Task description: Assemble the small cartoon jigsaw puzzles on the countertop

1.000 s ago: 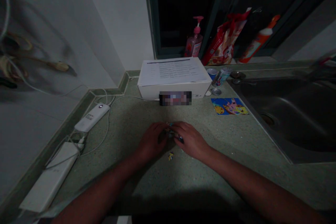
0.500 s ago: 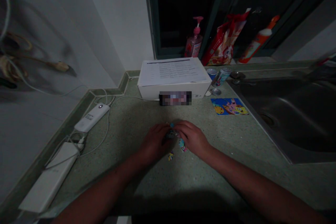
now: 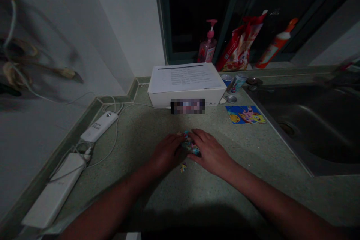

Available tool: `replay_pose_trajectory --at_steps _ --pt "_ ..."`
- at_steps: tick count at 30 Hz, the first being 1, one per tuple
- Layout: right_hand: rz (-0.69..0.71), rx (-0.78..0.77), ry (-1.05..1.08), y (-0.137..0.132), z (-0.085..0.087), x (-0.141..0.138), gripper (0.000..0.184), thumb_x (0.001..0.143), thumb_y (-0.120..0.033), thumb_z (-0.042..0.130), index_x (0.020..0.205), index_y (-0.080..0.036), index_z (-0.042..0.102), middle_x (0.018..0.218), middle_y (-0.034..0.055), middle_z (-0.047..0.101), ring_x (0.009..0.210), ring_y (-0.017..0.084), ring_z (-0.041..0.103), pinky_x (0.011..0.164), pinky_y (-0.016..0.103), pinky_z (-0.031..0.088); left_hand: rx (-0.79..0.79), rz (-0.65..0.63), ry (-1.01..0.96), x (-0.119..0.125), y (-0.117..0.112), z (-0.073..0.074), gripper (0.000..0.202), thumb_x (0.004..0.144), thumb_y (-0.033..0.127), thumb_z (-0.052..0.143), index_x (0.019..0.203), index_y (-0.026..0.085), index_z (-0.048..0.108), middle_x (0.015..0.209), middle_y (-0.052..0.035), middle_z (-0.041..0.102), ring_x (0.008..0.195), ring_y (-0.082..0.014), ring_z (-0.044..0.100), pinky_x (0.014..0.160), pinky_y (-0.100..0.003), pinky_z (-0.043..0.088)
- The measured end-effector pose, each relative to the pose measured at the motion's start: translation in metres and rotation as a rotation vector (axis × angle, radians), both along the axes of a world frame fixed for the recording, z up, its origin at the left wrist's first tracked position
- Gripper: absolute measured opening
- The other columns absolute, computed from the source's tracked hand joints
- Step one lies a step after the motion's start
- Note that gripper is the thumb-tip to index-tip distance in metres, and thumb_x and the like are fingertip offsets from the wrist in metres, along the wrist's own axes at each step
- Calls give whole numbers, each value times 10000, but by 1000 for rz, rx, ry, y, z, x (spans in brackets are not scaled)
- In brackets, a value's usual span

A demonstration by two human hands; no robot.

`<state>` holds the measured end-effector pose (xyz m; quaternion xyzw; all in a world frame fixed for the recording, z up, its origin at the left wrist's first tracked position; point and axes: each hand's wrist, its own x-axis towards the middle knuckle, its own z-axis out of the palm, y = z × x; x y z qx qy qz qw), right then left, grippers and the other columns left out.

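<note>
A little heap of small, colourful, irregular pieces [image 3: 190, 144], which look like jigsaw puzzle pieces, lies on the counter between my hands. From the left, my left hand [image 3: 168, 150] curves round the heap, its fingertips at the upper edge and its thumb mostly hidden. My right hand [image 3: 210, 151] cups the other side, thumb and fingers apart, touching pieces at the heap's edge. Both hands rest low on the counter without a firm grip on anything. One loose yellowish piece [image 3: 183, 167] sits apart, just nearer to me than the heap.
Behind the hands, a phone [image 3: 188, 106] leans on a white box [image 3: 185, 78]. A blue cartoon card [image 3: 246, 114] lies right, beside the metal sink [image 3: 317, 120]. Cans [image 3: 237, 83] stand near the box. At left are a power bank [image 3: 99, 126], cables and a white power strip [image 3: 56, 191].
My right hand has opened its thumb and shifted slightly, and the turquoise pieces beneath it now lie closer in with the heap. My left hand has barely moved.
</note>
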<state>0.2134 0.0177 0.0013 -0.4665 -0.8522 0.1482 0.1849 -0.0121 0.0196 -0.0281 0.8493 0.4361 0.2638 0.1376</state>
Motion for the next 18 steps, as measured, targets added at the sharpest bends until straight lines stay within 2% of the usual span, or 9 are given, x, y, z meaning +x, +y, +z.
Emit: replay_pose_trajectory --at_steps 3,7,12,18 --pt "-41 -18 -84 -4 5 3 716 845 -296 823 1489 -184 533 1498 207 577 1383 391 558 1132 612 477 2 5 -2 -1 1 -2 380 970 106 616 1333 217 640 1230 -106 735 1116 -269 693 981 -446 596" --pt "-68 -39 -134 -5 7 3 585 860 -225 791 1410 -165 602 1406 189 639 1301 372 616 1088 562 523 6 19 -24 -1 2 -2 368 992 105 581 1335 224 645 1198 -97 744 1088 -257 705 956 -424 602" --pt "-11 -29 -102 -3 7 1 380 914 -96 671 1284 -182 676 1250 128 703 1151 290 676 1008 473 579 -10 39 -40 1 4 -2 359 996 88 560 1308 228 670 1174 -88 748 1079 -241 704 946 -392 600" --pt "40 -6 -9 0 2 0 260 941 -80 636 1162 -189 719 1105 101 723 1068 278 689 946 469 603 -43 70 -97 1 6 -1 310 994 88 547 1232 219 697 1120 -81 752 1048 -235 715 933 -401 609"
